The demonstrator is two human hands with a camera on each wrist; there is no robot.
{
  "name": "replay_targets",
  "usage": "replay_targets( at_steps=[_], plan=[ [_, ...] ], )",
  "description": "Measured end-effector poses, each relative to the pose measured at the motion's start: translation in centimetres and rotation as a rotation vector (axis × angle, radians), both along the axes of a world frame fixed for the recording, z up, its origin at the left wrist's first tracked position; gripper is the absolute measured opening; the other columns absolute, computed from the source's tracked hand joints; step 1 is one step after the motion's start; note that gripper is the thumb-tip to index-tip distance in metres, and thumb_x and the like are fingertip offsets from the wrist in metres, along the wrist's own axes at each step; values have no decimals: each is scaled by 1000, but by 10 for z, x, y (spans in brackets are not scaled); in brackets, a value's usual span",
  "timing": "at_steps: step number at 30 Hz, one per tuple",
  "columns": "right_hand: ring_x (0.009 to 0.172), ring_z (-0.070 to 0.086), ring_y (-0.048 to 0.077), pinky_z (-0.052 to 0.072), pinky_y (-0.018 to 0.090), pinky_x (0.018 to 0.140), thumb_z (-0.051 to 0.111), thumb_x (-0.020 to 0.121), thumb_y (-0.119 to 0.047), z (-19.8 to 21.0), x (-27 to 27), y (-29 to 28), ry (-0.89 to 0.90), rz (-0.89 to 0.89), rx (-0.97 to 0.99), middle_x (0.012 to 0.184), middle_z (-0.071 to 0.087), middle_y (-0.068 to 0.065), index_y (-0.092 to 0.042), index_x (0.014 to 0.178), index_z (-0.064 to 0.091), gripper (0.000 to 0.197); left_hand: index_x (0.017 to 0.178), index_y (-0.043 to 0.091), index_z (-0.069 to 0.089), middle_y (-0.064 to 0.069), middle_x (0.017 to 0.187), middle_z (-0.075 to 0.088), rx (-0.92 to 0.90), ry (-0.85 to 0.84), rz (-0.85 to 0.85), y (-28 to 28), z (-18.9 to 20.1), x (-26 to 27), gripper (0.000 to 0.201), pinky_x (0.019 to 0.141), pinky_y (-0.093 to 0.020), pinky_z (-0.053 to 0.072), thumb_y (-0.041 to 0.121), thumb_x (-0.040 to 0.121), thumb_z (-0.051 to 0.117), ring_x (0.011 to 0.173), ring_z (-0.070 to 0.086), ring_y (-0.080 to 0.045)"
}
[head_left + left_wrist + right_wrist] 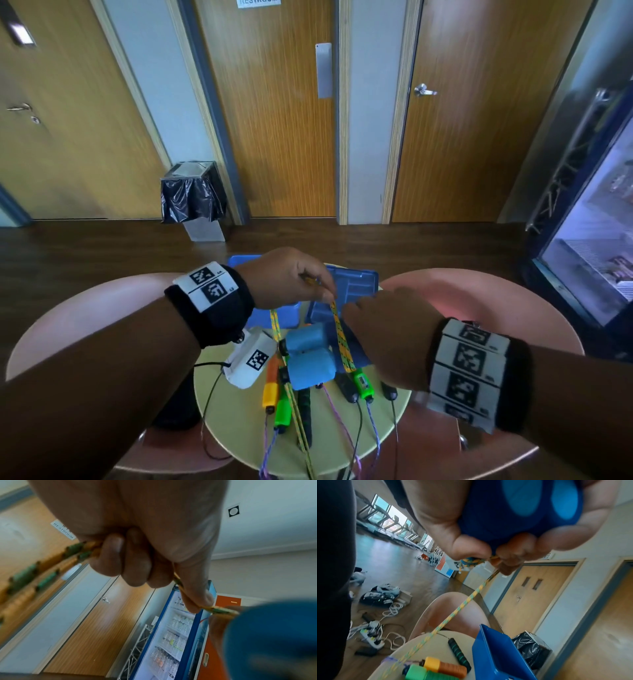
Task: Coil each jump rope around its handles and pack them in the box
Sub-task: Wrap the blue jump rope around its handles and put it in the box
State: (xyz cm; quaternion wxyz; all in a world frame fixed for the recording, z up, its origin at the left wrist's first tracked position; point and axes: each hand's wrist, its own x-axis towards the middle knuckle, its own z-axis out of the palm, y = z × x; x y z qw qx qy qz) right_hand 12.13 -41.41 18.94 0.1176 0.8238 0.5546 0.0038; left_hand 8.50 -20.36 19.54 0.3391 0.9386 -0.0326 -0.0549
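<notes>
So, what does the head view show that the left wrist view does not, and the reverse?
Only the head view shows the round pale-green table, the blue plastic box, the two light-blue foam handles gripped by the right hand, and loose orange and green handles.

Only the left wrist view shows the curled fingers from below.

Both show the left hand pinching the yellow-green braided rope, and the glass-door fridge.

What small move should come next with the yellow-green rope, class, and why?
Probably the left hand should swing its pinched yellow-green rope round the blue handles for one turn. The right hand grips both handles together, the rope runs taut between the hands, and more of it trails off the table.
</notes>
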Motion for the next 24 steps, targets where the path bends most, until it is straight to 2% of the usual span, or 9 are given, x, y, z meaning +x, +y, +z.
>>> replay_targets(
  at_steps=[3, 7, 9, 10, 12, 14, 17, 19, 24],
  plan=[
    [90, 59, 23, 45, 36, 73, 59, 83, -28, 11, -2, -9, 49, 6, 37, 103, 54, -3, -24, 112, 42, 34, 90, 27, 77, 16, 88, 75, -123, -42, -29, 0, -8, -1, 12, 83, -22, 55, 15, 89, 72, 88, 70, -4],
    [89, 60, 21, 52, 37, 77, 61, 81, -31, 22, -6, -17, 104, -23, 98, 100, 55, -6, -27, 105, 41, 31, 86, 30, 73, 22, 83, 73, -195, -102, -32, -4, -15, -3, 19, 77, -13, 50, 10, 88, 71, 83, 66, 4],
    [87, 60, 20, 52, 36, 76, 61, 81, -32, 21, -6, -19, 118, -41, 87, 98, 55, -6, -27, 100, 38, 30, 83, 33, 72, 21, 82, 72, -169, -135, -36, -4, -12, -5, 20, 75, -17, 51, 14, 87, 73, 80, 66, 2],
    [87, 60, 20, 52, 35, 75, 61, 81, -33, 19, -5, -19, 120, -50, 70, 98, 56, -6, -27, 100, 39, 30, 81, 36, 72, 19, 82, 73, -156, -161, -29, -4, -10, -5, 18, 74, -23, 53, 19, 87, 74, 79, 67, -2],
    [86, 61, 21, 51, 35, 73, 62, 80, -31, 13, -2, -20, 92, -72, 29, 96, 57, -5, -26, 102, 41, 31, 81, 40, 73, 11, 84, 74, -113, -192, -12, -4, 0, -7, 3, 72, -43, 58, 39, 83, 75, 78, 71, -20],
    [85, 62, 22, 49, 34, 70, 65, 79, -28, 7, 0, -18, 61, -92, -6, 94, 58, -4, -24, 103, 43, 32, 86, 40, 73, 4, 84, 74, -43, -224, -45, -5, 10, -7, 16, 70, -51, 57, 54, 81, 70, 75, 71, -29],
    [88, 62, 24, 43, 34, 68, 62, 84, -25, 1, 1, -13, 32, -89, -53, 97, 57, -3, -20, 106, 44, 28, 93, 39, 71, 8, 84, 73, 132, -239, -142, -9, 23, -6, 26, 70, -43, 55, 61, 84, 61, 73, 72, -18],
    [90, 62, 24, 44, 34, 70, 61, 86, -25, -1, 1, -10, 23, -84, -88, 99, 57, -2, -19, 109, 45, 29, 94, 40, 70, 13, 84, 72, 225, -247, -178, -9, 27, -6, 27, 70, -39, 54, 62, 86, 58, 73, 70, -12],
    [83, 62, 22, 49, 34, 69, 60, 85, -24, 1, -2, -10, 72, -108, -98, 92, 56, -4, -20, 103, 45, 24, 93, 41, 71, 17, 86, 72, 212, -274, -155, -4, 27, -11, 24, 69, -40, 55, 61, 87, 59, 74, 71, -11]
  ],
)
